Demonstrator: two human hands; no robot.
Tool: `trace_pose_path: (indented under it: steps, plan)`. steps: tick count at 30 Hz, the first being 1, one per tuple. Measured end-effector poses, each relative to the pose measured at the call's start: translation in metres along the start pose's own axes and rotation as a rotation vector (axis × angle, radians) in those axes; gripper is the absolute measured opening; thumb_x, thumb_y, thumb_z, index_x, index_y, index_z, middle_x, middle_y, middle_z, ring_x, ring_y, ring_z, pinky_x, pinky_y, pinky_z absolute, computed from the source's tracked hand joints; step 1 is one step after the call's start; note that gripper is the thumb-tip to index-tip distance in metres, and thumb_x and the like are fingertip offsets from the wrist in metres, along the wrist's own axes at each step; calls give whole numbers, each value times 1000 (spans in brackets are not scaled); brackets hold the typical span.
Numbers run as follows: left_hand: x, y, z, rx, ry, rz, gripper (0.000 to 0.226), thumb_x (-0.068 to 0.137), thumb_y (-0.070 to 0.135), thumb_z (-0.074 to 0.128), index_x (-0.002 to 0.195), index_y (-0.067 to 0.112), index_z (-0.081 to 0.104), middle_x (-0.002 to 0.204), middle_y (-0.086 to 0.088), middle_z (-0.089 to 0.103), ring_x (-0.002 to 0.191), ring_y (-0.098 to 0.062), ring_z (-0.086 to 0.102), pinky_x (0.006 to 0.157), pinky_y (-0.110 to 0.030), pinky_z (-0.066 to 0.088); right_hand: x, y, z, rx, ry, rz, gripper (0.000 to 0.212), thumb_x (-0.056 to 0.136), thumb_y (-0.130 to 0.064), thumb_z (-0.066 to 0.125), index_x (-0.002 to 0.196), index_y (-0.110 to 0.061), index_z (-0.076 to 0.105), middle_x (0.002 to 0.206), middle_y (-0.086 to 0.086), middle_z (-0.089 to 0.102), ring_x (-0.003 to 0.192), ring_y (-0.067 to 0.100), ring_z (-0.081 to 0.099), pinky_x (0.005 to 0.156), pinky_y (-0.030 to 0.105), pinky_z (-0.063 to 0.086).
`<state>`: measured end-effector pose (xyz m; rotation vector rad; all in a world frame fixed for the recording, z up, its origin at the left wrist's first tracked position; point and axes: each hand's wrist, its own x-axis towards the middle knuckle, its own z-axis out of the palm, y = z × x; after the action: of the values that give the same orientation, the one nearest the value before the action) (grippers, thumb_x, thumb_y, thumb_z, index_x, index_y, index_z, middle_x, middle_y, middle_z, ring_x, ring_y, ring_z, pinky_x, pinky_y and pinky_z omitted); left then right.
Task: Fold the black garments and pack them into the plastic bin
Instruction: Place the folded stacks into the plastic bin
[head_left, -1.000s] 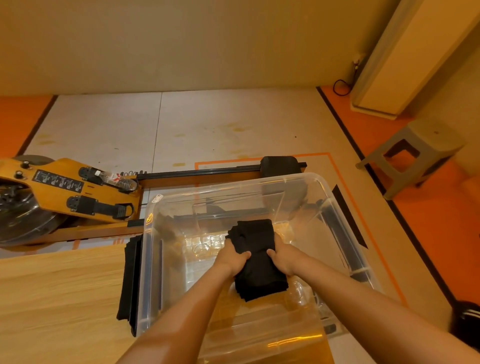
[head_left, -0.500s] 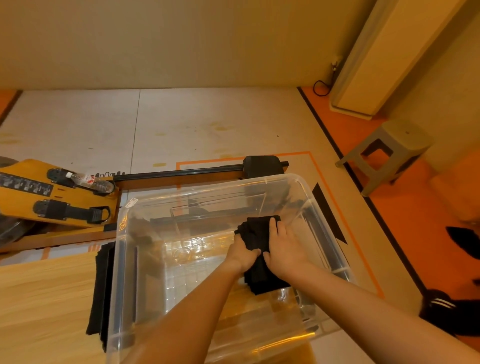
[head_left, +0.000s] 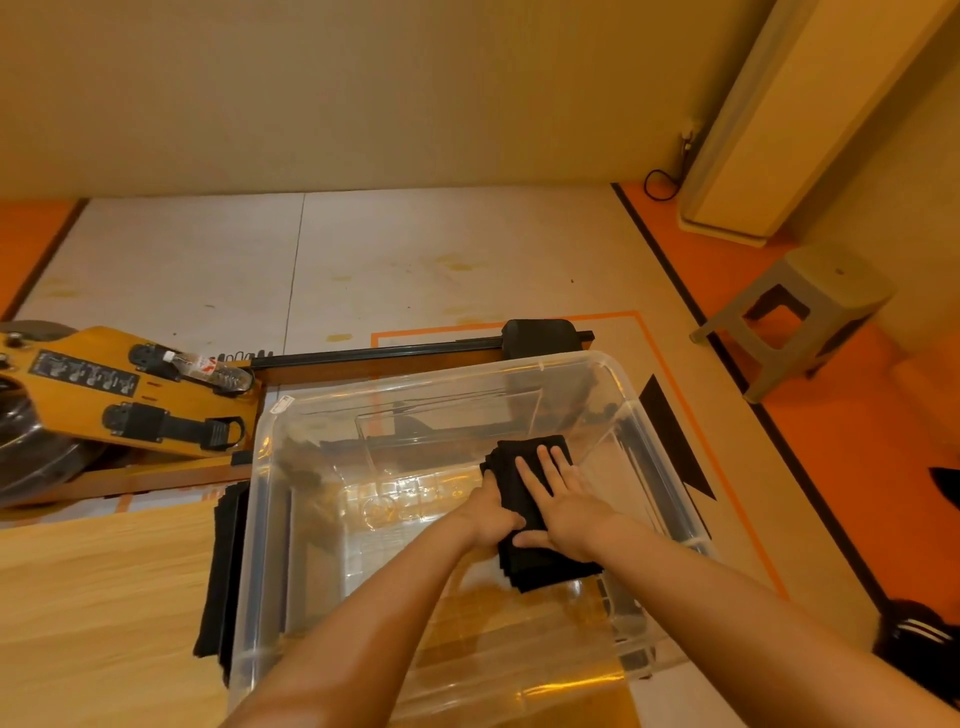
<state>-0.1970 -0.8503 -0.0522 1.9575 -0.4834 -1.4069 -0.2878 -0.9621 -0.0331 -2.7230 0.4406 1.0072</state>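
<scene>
Right hand (head_left: 567, 505) flat on folded, perhaps layered garment (head_left: 551, 567) in clear bin (head_left: 441, 376)

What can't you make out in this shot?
Head view:
- Folded black garment: its middle, covered by the left hand and right hand.
- Black garments beside the plastic bin: their count, partly behind its wall.
- Rowing machine: cut off by the left edge.
</scene>
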Motion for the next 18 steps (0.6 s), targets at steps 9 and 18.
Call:
trace_pose_path:
  steps: [9, 18]
  plan:
    - [-88, 35, -22, 249, 172, 183, 64, 99, 24, 50, 153, 14, 17, 158, -7, 23, 142, -20, 26, 106, -24, 28, -57, -18, -35, 24, 475, -54, 73, 99, -52, 32, 153, -19, -7, 160, 4, -17, 144, 21, -24, 115, 37, -14]
    - [-195, -5, -68, 359, 888, 584, 58, 96, 30, 54, 149, 28, 28, 150, 10, 31, 140, -4, 21, 116, -30, 23, -105, -103, -67, 177, 839, -266, 68, 91, -59, 10, 148, -28, -11, 154, -10, -23, 141, 8, -29, 115, 30, -19]
